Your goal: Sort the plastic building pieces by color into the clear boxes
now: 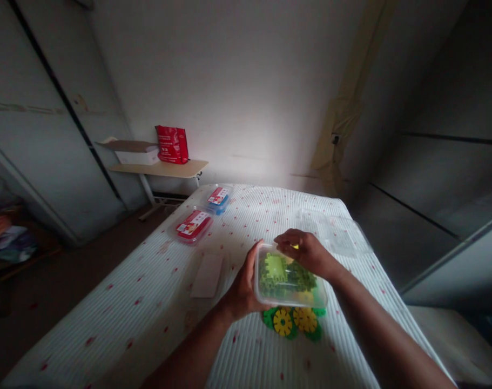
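Observation:
My left hand is wrapped around the left side of a clear plastic container, holding it tilted above the bed. Inside lie several square, notched green building pieces. My right hand is closed over the container's far edge, its fingers curled toward the left. A bit of a yellow plastic piece shows between its fingers and thumb; most of it is hidden. Just below the container, yellow notched discs and green ones lie in a small heap on the sheet.
Two lidded containers, one with red contents and one with blue, sit at the far left of the bed. A transparent lid with a pale card is left of my hands. Another clear container lies at the right.

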Demonstrator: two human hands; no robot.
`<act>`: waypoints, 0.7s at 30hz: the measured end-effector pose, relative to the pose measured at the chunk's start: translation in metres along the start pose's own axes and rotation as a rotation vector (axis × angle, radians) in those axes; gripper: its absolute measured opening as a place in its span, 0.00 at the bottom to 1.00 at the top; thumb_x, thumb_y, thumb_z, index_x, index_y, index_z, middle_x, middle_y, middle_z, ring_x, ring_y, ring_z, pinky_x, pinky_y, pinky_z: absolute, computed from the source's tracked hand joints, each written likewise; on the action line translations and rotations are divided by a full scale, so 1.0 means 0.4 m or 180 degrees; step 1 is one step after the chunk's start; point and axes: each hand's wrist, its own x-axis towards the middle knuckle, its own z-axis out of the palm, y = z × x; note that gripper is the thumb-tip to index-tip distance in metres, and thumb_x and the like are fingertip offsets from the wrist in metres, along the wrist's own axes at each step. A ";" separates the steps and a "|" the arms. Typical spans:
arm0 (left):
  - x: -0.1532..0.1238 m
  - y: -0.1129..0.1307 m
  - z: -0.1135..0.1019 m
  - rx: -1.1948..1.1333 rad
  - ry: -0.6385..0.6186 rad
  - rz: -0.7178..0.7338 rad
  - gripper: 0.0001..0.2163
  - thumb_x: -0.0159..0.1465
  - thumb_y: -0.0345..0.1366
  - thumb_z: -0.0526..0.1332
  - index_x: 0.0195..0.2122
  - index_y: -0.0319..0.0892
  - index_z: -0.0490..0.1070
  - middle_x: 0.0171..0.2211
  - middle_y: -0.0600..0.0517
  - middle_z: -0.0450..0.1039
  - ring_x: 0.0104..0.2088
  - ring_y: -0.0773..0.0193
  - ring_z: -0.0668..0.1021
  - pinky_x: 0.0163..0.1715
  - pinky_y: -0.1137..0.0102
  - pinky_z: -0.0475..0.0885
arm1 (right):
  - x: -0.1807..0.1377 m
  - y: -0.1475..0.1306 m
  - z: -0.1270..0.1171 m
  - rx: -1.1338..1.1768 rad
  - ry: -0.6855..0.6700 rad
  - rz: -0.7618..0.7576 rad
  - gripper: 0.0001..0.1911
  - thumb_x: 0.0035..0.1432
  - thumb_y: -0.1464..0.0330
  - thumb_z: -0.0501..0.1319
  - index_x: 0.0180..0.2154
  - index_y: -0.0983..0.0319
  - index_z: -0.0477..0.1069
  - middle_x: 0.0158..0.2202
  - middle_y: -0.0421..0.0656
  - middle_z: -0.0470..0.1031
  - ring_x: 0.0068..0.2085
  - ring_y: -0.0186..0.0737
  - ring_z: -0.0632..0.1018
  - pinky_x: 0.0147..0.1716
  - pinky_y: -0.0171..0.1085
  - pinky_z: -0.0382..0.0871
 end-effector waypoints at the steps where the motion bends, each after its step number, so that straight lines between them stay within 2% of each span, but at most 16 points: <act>1: 0.001 -0.001 0.001 0.0015 -0.0018 0.0040 0.55 0.39 0.41 0.74 0.65 0.44 0.41 0.64 0.41 0.47 0.63 0.42 0.53 0.62 0.51 0.48 | 0.013 -0.013 0.005 0.0043 -0.0178 -0.0058 0.10 0.56 0.65 0.58 0.36 0.60 0.76 0.34 0.44 0.76 0.34 0.37 0.75 0.35 0.37 0.69; 5: 0.003 0.002 -0.002 0.0145 -0.0081 0.0159 0.54 0.40 0.41 0.73 0.65 0.44 0.42 0.65 0.41 0.45 0.64 0.42 0.51 0.62 0.50 0.46 | 0.046 -0.027 0.020 0.0577 -0.0375 0.0055 0.09 0.53 0.64 0.61 0.31 0.62 0.75 0.30 0.43 0.74 0.32 0.36 0.74 0.33 0.36 0.69; 9: 0.002 0.008 -0.009 0.0151 -0.0221 0.0111 0.55 0.41 0.40 0.73 0.65 0.46 0.40 0.65 0.42 0.45 0.64 0.42 0.51 0.62 0.50 0.48 | 0.057 -0.016 0.012 0.1705 -0.0731 0.0603 0.14 0.45 0.59 0.66 0.29 0.63 0.73 0.29 0.41 0.75 0.31 0.35 0.75 0.33 0.36 0.70; 11: 0.001 0.006 -0.010 0.0093 -0.0297 0.0090 0.55 0.41 0.40 0.73 0.66 0.46 0.40 0.65 0.42 0.45 0.64 0.42 0.52 0.62 0.51 0.48 | 0.062 -0.019 0.003 0.2015 -0.0944 0.0825 0.15 0.41 0.59 0.69 0.29 0.63 0.73 0.28 0.40 0.75 0.30 0.35 0.75 0.33 0.37 0.70; 14: 0.001 0.001 -0.011 0.0099 -0.0346 0.0078 0.55 0.40 0.41 0.74 0.65 0.44 0.42 0.65 0.41 0.46 0.64 0.42 0.52 0.62 0.51 0.46 | 0.073 -0.035 -0.010 0.1967 -0.1090 0.0914 0.13 0.40 0.62 0.69 0.27 0.64 0.72 0.26 0.40 0.74 0.28 0.33 0.74 0.32 0.36 0.69; 21: 0.005 0.022 -0.016 -0.0161 -0.0332 -0.0045 0.54 0.39 0.43 0.74 0.64 0.43 0.46 0.64 0.39 0.49 0.63 0.40 0.54 0.62 0.51 0.49 | 0.087 -0.066 -0.037 0.1460 -0.1132 0.0842 0.08 0.41 0.67 0.66 0.24 0.64 0.70 0.23 0.36 0.70 0.26 0.31 0.70 0.29 0.33 0.65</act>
